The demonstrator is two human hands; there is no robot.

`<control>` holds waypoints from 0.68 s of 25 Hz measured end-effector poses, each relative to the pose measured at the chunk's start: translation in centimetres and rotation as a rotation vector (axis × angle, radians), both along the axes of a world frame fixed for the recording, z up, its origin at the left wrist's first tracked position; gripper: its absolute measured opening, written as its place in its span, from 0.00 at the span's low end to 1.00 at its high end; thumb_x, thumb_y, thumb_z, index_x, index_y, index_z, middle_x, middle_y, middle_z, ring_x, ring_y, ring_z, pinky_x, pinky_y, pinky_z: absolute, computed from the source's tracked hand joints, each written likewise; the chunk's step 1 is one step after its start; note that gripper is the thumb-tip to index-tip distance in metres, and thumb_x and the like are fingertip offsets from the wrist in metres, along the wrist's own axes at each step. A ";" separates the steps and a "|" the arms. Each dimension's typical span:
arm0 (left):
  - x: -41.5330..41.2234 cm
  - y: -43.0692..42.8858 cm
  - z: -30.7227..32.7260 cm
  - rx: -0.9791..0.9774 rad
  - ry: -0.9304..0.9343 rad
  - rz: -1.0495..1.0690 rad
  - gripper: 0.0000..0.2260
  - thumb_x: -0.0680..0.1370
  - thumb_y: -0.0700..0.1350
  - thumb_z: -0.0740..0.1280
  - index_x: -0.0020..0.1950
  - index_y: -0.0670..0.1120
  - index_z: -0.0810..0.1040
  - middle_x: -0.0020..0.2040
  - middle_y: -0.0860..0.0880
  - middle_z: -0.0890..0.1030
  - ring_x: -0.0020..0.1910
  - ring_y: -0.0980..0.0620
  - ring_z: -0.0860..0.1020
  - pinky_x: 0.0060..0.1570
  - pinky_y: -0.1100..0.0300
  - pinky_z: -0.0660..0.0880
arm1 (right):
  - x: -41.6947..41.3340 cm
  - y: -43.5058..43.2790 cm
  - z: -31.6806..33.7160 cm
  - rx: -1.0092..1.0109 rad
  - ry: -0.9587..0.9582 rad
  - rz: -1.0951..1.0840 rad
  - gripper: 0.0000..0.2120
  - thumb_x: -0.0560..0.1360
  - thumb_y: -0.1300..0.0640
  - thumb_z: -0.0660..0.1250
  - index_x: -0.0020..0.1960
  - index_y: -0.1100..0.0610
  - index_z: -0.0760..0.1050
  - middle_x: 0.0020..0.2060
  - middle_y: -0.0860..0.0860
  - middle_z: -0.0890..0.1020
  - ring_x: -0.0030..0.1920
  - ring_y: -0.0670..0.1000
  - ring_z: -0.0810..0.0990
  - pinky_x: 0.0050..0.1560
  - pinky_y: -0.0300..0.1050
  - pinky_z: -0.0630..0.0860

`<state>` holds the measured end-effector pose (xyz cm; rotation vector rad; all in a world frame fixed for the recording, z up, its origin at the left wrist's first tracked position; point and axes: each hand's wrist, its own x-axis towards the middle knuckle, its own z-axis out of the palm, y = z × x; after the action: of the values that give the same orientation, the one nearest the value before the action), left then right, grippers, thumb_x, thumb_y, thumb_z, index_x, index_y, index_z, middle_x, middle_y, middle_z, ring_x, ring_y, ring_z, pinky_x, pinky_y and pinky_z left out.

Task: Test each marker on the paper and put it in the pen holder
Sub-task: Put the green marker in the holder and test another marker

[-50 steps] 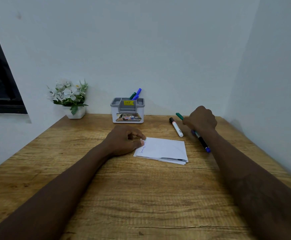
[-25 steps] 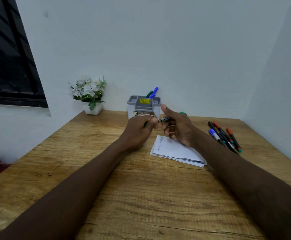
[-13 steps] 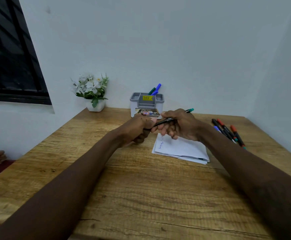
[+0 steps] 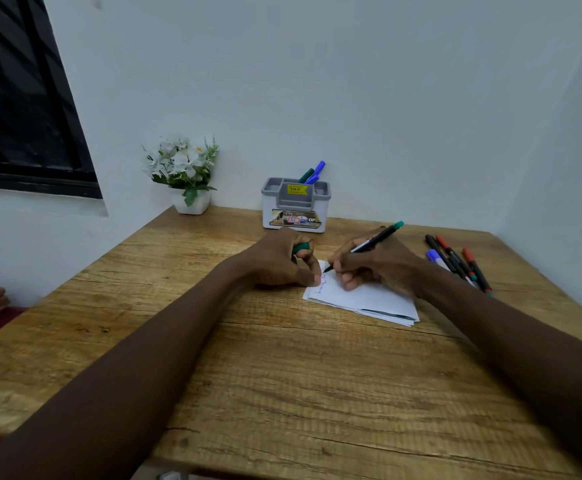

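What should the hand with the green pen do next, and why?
Probably scribble a short line: the right hand holds the uncapped green marker with its tip at the paper, and the left hand keeps the green cap and pins the sheet's corner.

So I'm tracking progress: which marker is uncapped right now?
The green marker in the right hand, tip on the paper; the left hand holds its cap. The others look capped.

Two bare hands are at work: left hand (image 4: 279, 263), right hand (image 4: 377, 265). One grey plastic pen holder (image 4: 295, 206), one white folded paper (image 4: 362, 296), one potted white flower plant (image 4: 184, 174).
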<state>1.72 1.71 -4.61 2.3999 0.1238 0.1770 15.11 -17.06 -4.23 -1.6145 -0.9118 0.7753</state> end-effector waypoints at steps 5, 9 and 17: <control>0.0 0.3 0.5 -0.033 0.070 -0.012 0.12 0.67 0.46 0.80 0.41 0.46 0.78 0.49 0.47 0.87 0.40 0.55 0.84 0.42 0.50 0.82 | -2.2 -0.6 -0.3 0.051 -0.274 -0.018 0.04 0.76 0.70 0.71 0.45 0.71 0.81 0.32 0.62 0.83 0.26 0.54 0.80 0.30 0.44 0.80; -0.7 -0.4 1.2 -0.159 0.110 -0.028 0.14 0.72 0.37 0.78 0.50 0.34 0.76 0.47 0.48 0.86 0.27 0.64 0.78 0.27 0.72 0.71 | -3.2 -0.9 -0.3 0.050 -0.352 0.034 0.04 0.77 0.70 0.69 0.44 0.71 0.81 0.31 0.60 0.84 0.24 0.51 0.79 0.28 0.42 0.78; -0.5 -0.1 0.9 -0.163 0.085 -0.067 0.16 0.71 0.37 0.79 0.46 0.41 0.72 0.52 0.43 0.86 0.31 0.64 0.80 0.30 0.70 0.74 | -3.4 -1.2 -0.7 0.037 -0.420 0.045 0.04 0.75 0.71 0.70 0.42 0.70 0.82 0.29 0.60 0.82 0.24 0.52 0.77 0.30 0.44 0.77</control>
<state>1.22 1.63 -3.71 2.2455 0.0937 0.0321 11.73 -18.21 -4.93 -1.7614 -1.2544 0.4498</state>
